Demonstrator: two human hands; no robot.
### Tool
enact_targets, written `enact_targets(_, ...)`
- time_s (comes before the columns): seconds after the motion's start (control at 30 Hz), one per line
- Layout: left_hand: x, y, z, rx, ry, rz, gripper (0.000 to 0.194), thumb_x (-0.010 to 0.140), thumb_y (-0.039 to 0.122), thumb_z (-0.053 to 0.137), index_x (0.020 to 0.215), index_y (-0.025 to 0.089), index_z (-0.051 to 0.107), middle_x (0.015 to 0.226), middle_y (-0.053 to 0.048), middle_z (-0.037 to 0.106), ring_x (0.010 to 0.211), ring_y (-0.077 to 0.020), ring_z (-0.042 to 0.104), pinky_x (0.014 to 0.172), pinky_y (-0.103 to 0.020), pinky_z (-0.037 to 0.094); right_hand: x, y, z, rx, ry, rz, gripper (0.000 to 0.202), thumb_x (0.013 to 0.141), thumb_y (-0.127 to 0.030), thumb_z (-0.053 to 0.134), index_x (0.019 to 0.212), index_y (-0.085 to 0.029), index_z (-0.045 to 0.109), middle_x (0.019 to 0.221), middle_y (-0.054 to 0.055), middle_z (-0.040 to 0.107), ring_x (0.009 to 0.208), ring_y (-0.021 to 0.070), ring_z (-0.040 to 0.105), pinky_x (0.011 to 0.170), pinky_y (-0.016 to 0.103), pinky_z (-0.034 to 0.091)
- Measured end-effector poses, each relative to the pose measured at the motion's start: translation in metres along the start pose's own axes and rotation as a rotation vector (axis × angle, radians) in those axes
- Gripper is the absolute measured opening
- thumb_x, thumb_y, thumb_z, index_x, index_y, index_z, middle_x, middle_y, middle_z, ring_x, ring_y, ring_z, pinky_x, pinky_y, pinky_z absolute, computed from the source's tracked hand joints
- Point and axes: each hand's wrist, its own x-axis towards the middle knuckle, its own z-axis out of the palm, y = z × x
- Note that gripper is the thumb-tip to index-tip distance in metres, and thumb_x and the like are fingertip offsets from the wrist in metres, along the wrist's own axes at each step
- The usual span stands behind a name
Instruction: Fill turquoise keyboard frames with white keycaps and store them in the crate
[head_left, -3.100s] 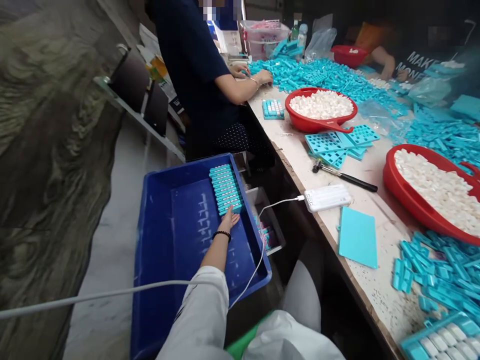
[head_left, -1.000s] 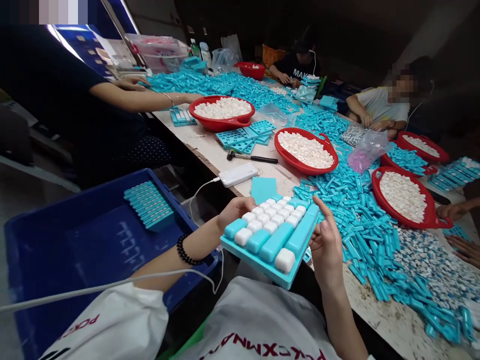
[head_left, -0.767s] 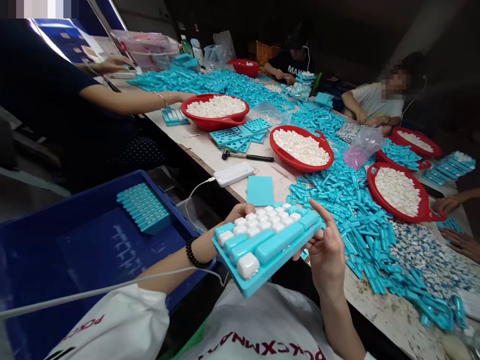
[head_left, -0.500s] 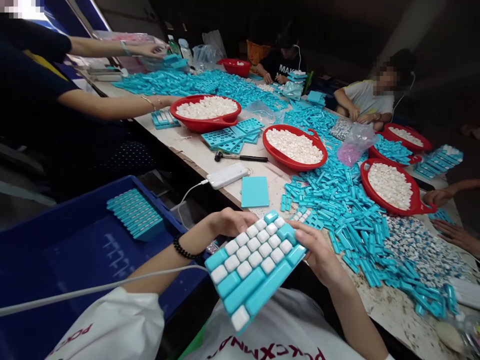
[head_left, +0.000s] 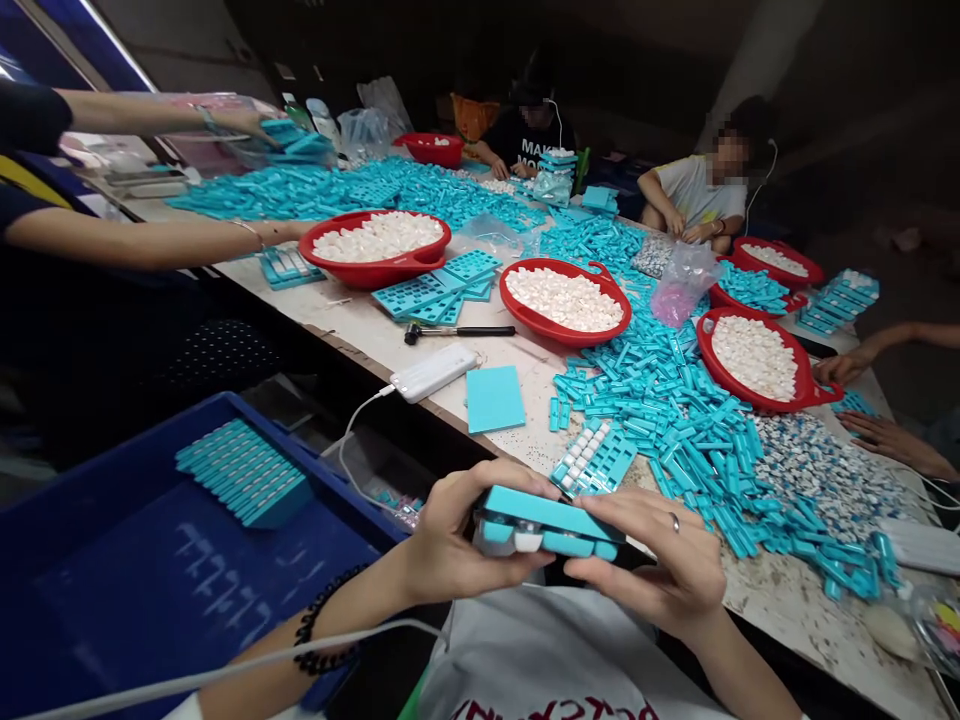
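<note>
Between both hands I hold a small turquoise keypad (head_left: 551,520) with white and turquoise keys, tipped so its edge faces me. My left hand (head_left: 469,530) grips its left end, fingers over the top and thumb below. My right hand (head_left: 660,550), with a ring on one finger, pinches the right end. Just beyond lies a partly filled keypad frame (head_left: 611,455) with rows of white keys. A flat turquoise plate (head_left: 495,398) rests farther left on the table.
Red baskets of white keycaps (head_left: 566,298) and loose turquoise pieces (head_left: 697,440) cover much of the table (head_left: 375,335). A hammer (head_left: 465,331) and white power bank (head_left: 433,372) lie ahead. A blue crate (head_left: 135,600) holds stacked keypads (head_left: 240,470) at left. Several co-workers sit or stand around.
The keypad has been turned from showing its key face to showing its edge, keys facing downward. Both hands have shifted their grip around its ends. The view has swung slightly right.
</note>
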Motion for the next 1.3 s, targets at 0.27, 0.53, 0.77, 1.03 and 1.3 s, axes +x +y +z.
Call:
enact_targets(0.27, 0.001, 0.004, 0.001, 0.135, -0.007, 0.076, 0.046, 0.073, 0.02, 0.087, 0.113, 0.019, 0.062, 0.095, -0.008, 0.078, 0.08, -0.0216, 0.077, 0.069, -0.027, 0.063, -0.007, -0.004, 0.001, 0.036, -0.046, 0.068, 0.044, 0.088, -0.018, 0.074, 0.131, -0.019, 0.062, 0.105, 0.009, 0.078, 0.092, 0.023, 0.076, 0.082, 0.035, 0.063)
enact_targets(0.53, -0.005, -0.004, 0.014, 0.195, 0.109, 0.038, 0.037, 0.078, 0.023, 0.081, 0.108, 0.018, 0.06, 0.086, -0.008, 0.073, 0.072, -0.0198, 0.073, 0.063, -0.027, 0.059, -0.004, -0.004, 0.006, -0.011, -0.053, 0.141, 0.036, 0.089, -0.011, 0.067, 0.124, -0.018, 0.062, 0.1, 0.009, 0.075, 0.087, 0.022, 0.073, 0.078, 0.034, 0.059)
enact_targets(0.77, -0.003, -0.005, 0.019, 0.2, 0.16, 0.012, 0.034, 0.077, 0.027, 0.08, 0.103, 0.02, 0.06, 0.082, -0.004, 0.069, 0.068, -0.0176, 0.069, 0.062, -0.026, 0.055, -0.008, -0.004, 0.009, 0.046, -0.003, 0.227, 0.038, 0.088, -0.014, 0.067, 0.124, -0.023, 0.063, 0.098, 0.007, 0.075, 0.083, 0.023, 0.072, 0.074, 0.036, 0.059)
enact_targets(1.03, -0.004, -0.007, 0.009, 0.098, -0.001, -0.402, 0.051, 0.071, 0.039, 0.087, 0.113, 0.02, 0.066, 0.091, -0.003, 0.075, 0.074, -0.0174, 0.069, 0.065, -0.023, 0.055, -0.024, 0.02, 0.009, 0.042, 0.03, 0.384, 0.026, 0.09, -0.025, 0.071, 0.116, -0.026, 0.07, 0.099, 0.005, 0.076, 0.084, 0.0208, 0.072, 0.073, 0.031, 0.059)
enact_targets(1.3, -0.007, -0.08, 0.012, -0.196, 0.164, -0.221, 0.042, 0.058, 0.036, 0.095, 0.089, 0.016, 0.075, 0.086, -0.008, 0.075, 0.077, -0.0208, 0.071, 0.068, -0.029, 0.058, -0.028, 0.039, 0.033, 0.041, 0.08, 0.31, 0.045, 0.084, -0.031, 0.08, 0.126, -0.026, 0.065, 0.11, 0.006, 0.074, 0.1, 0.0233, 0.07, 0.091, 0.038, 0.058)
